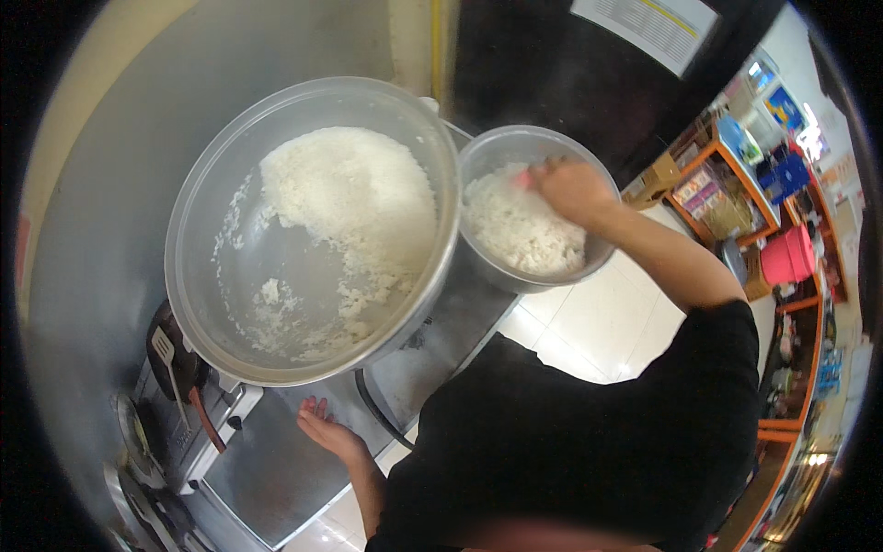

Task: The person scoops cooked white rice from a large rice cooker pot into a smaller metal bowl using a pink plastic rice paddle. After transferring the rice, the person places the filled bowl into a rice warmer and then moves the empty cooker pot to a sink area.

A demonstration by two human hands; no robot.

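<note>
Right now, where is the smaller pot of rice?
In the head view, the smaller pot is right of centre, just right of the larger pot, with the person's right hand over its rice.

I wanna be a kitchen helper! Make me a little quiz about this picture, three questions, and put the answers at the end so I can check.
1. True or false: the right hand holds something pink and reaches over the small pot.

2. Fill in the missing word: the big pot has white ____ in it.

3. Pick one. What can you see in the left hand?
A) a spoon
B) a lid
C) nothing

Key:
1. True.
2. Rice; it is in both pots.
3. C. The hand is open, and nothing shows in it.
</note>
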